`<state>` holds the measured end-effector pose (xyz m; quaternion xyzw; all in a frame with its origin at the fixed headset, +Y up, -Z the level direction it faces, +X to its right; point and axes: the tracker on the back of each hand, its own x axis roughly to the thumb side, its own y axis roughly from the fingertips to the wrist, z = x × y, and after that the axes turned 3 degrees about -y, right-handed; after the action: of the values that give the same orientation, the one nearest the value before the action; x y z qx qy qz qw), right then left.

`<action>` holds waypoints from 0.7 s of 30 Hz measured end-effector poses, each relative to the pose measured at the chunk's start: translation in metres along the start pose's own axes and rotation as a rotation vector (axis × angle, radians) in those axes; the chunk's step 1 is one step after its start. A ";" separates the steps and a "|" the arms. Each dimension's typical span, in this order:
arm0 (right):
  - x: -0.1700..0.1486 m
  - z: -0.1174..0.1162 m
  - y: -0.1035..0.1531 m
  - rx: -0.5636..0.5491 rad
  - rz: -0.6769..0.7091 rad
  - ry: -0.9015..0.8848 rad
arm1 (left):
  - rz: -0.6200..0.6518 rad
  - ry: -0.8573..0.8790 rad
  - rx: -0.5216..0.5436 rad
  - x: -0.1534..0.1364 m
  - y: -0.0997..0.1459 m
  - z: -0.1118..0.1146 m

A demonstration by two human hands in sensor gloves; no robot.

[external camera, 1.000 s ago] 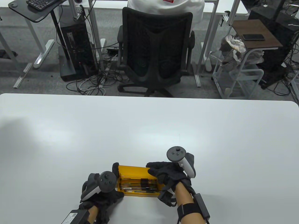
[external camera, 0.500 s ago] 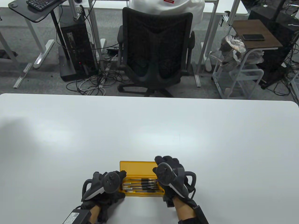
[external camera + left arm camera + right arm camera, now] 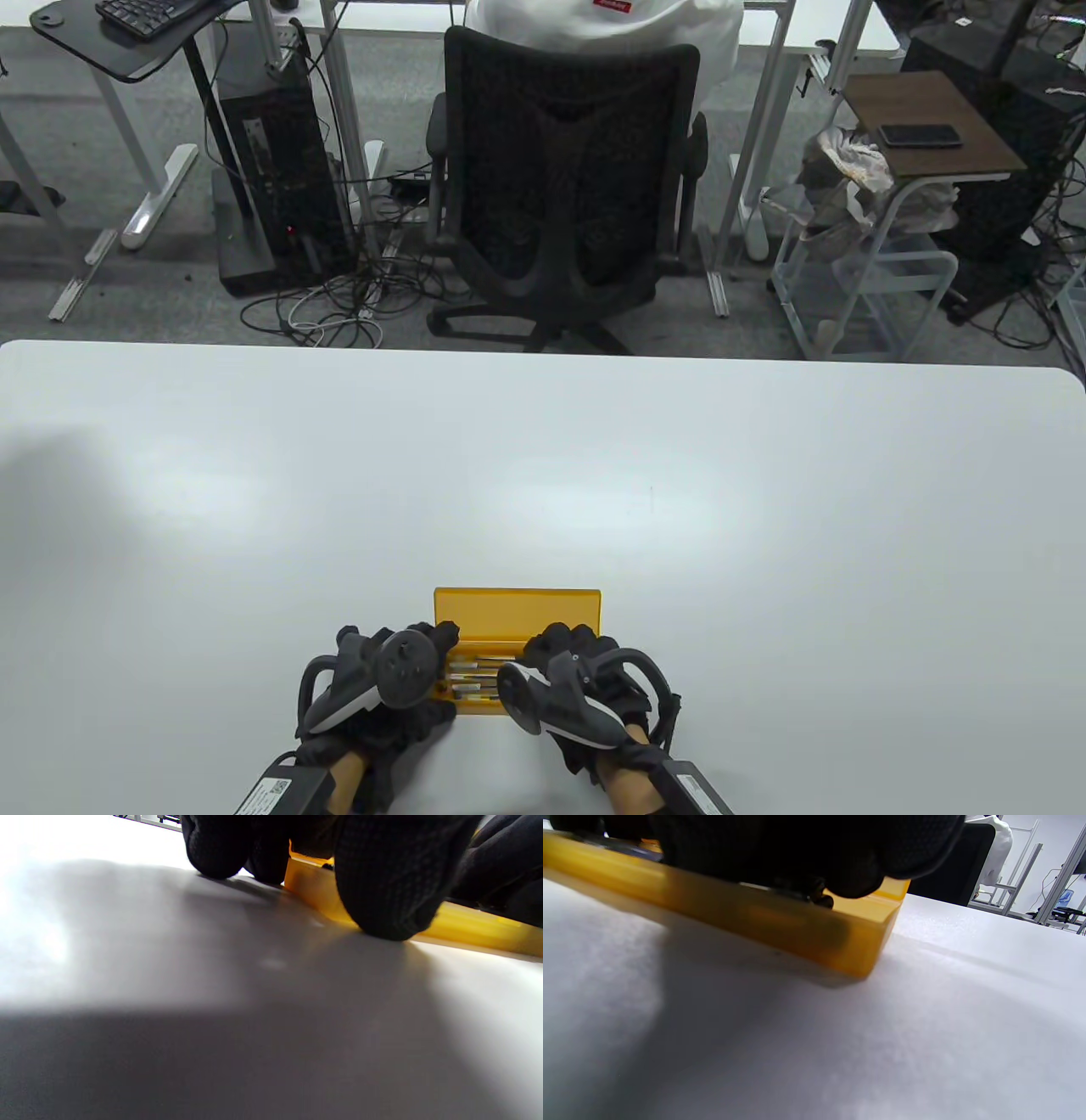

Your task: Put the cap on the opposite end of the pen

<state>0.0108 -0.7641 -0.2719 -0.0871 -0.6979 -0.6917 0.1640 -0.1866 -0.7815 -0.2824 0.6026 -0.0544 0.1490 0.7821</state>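
Two gloved hands at an open yellow pen case (image 3: 516, 613) near the desk's (image 3: 543, 475) front edge.

Table view: the left hand (image 3: 377, 679) rests at the case's left end and the right hand (image 3: 577, 679) reaches into its right part, over the pens (image 3: 475, 671) lying lengthwise inside; lid upright behind. Left wrist view: curled fingers (image 3: 386, 878) press the desk against the case wall (image 3: 466, 927). Right wrist view: fingers (image 3: 814, 849) curl into the case (image 3: 780, 921); whether they pinch a pen I cannot tell.
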 end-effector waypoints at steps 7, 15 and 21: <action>-0.002 0.002 -0.009 0.152 -0.022 -0.044 | -0.002 -0.008 0.003 0.001 0.001 0.000; -0.001 0.004 -0.009 0.078 -0.033 -0.083 | -0.003 -0.006 0.003 0.001 0.001 0.000; -0.010 0.009 -0.005 -0.009 -0.082 -0.108 | -0.007 0.012 0.005 0.000 0.002 0.000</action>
<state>0.0178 -0.7545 -0.2800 -0.0966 -0.7055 -0.6953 0.0973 -0.1872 -0.7815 -0.2808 0.6040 -0.0472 0.1500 0.7813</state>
